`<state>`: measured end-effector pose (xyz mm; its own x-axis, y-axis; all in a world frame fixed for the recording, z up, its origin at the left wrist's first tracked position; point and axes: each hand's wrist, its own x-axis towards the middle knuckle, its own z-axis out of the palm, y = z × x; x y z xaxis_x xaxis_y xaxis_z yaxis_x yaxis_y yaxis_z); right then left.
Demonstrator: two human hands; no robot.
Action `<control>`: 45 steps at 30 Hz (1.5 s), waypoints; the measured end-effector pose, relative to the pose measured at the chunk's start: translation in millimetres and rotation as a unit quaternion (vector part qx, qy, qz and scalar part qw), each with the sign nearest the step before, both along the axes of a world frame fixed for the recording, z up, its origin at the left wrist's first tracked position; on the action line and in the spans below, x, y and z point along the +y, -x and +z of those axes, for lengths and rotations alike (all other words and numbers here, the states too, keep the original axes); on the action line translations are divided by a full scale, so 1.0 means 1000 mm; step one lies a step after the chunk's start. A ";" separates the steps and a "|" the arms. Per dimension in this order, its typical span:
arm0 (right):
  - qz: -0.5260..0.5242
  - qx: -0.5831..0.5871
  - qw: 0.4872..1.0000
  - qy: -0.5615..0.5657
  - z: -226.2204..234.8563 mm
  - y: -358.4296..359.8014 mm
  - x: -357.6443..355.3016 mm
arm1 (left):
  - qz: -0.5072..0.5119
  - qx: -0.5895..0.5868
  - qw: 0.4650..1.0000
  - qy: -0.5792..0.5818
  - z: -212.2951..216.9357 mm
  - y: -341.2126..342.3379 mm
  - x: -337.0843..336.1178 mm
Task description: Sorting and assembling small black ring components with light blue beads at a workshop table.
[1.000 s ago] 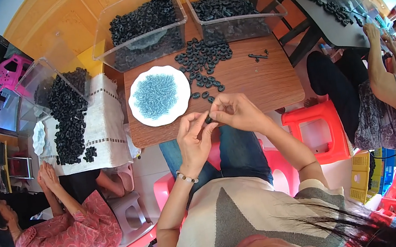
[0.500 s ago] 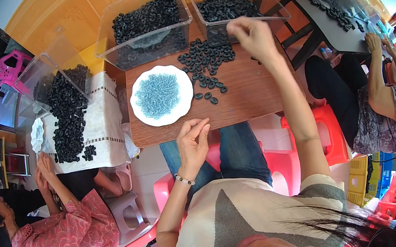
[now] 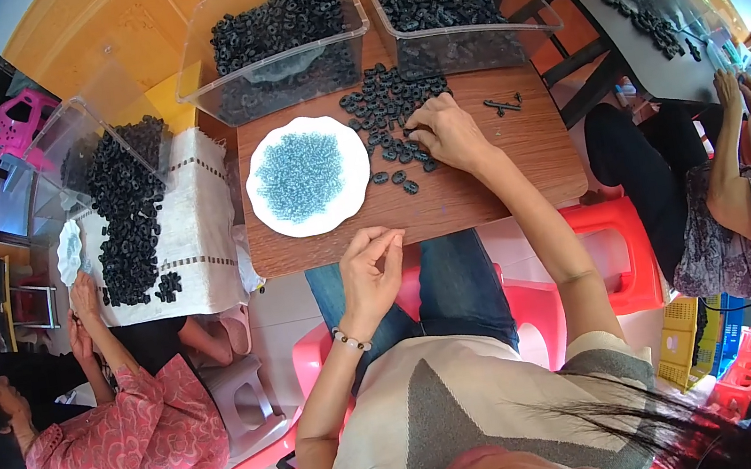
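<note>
My left hand (image 3: 373, 273) hovers at the table's front edge, thumb and fingertips pinched; whatever is between them is too small to make out. My right hand (image 3: 450, 136) reaches down to the right side of a spread of small black oval parts (image 3: 382, 101), its fingers closed at one of them, mostly hidden by the fingertips. Left of the parts stands a white scalloped plate (image 3: 358, 185) holding a heap of tiny clear bluish pieces (image 3: 299, 176). A few black ovals (image 3: 399, 177) lie loose in front of the spread.
Two clear plastic bins (image 3: 278, 67) (image 3: 472, 32) of black parts stand at the table's back. A thin dark tool-like piece (image 3: 503, 106) lies at the right. At left, a person in a pink patterned top (image 3: 138, 446) sits by a cloth-covered table (image 3: 197, 210); another person (image 3: 725, 226) sits at right.
My right hand has come down from above the right bin to the loose black parts. My left hand stays pinched near the front edge. The view has shifted slightly.
</note>
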<state>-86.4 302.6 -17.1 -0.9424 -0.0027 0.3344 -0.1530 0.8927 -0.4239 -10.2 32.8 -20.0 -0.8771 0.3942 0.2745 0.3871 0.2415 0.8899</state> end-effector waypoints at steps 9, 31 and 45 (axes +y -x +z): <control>0.177 0.003 0.970 0.169 0.048 -0.056 -0.041 | 0.007 -0.155 0.980 -0.127 -0.002 0.003 -0.004; 0.123 -0.037 0.991 0.030 0.019 0.015 -0.106 | 0.027 -0.246 0.947 -0.206 0.000 0.011 -0.044; 0.074 -0.059 0.995 -0.016 0.005 0.024 -0.121 | 0.029 -0.225 0.950 -0.215 -0.005 0.016 -0.048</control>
